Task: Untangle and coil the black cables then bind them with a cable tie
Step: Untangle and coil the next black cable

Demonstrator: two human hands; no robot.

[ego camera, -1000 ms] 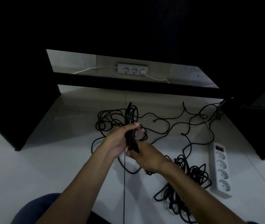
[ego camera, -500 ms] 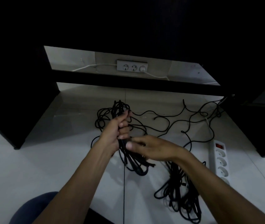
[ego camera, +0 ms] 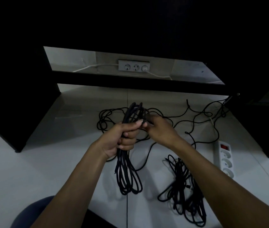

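My left hand [ego camera: 123,138] grips a long coil of black cable [ego camera: 128,175] around its middle; loops stick up above the fist and hang down below it. My right hand [ego camera: 160,129] is at the top of the coil, its fingertips touching or pinching a strand next to my left thumb; the exact grip is hidden. From there the loose black cable [ego camera: 194,112] trails in curves across the white floor to the right. A second tangled bundle of black cable [ego camera: 182,190] lies on the floor under my right forearm. No cable tie shows.
A white power strip [ego camera: 225,157] with a red switch lies on the floor at right. A wall socket plate [ego camera: 134,67] with white leads sits behind the dark desk frame [ego camera: 138,86]. Dark desk panels stand at left and right. My knee [ego camera: 35,213] is at bottom left.
My left hand has lifted the coil so its loops now hang lower. My right hand moved up from below the fist to the top of the coil.
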